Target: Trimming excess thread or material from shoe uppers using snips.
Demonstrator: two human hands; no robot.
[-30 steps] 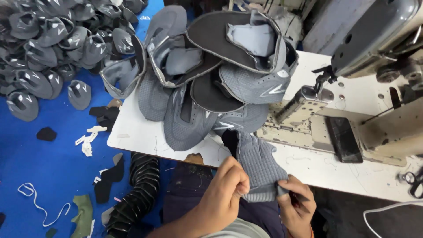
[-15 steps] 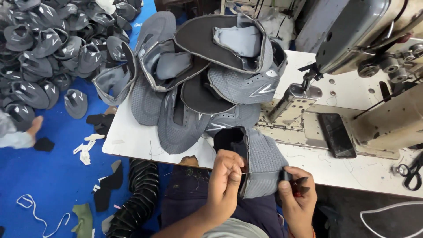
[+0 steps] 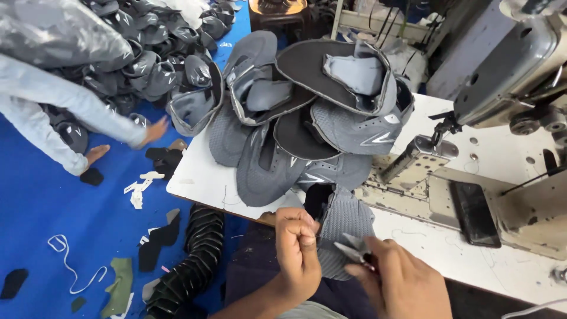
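The blue floor [image 3: 53, 207] to your left carries a large heap of finished-looking grey uppers [image 3: 136, 53], with fabric scraps [image 3: 142, 189] scattered near it; another person's arm [image 3: 65, 112] in a pale sleeve reaches toward that heap. The white counter [image 3: 195, 183] bears a stack of grey shoe uppers [image 3: 307, 112], apparently waiting their turn, and the sewing machine [image 3: 520, 77] stands idle on its right half. At the near edge of the counter, one grey knit upper [image 3: 345, 221] hangs partly over the side, between your hands. Your left hand [image 3: 298, 254] is closed in a fist, its fingers pressed together on the upper's dark edge. Your right hand [image 3: 398, 280] pinches small metal snips [image 3: 354, 248], tips pointing at the upper. By the look of it, trimming of this piece is under way, and the stack remains.
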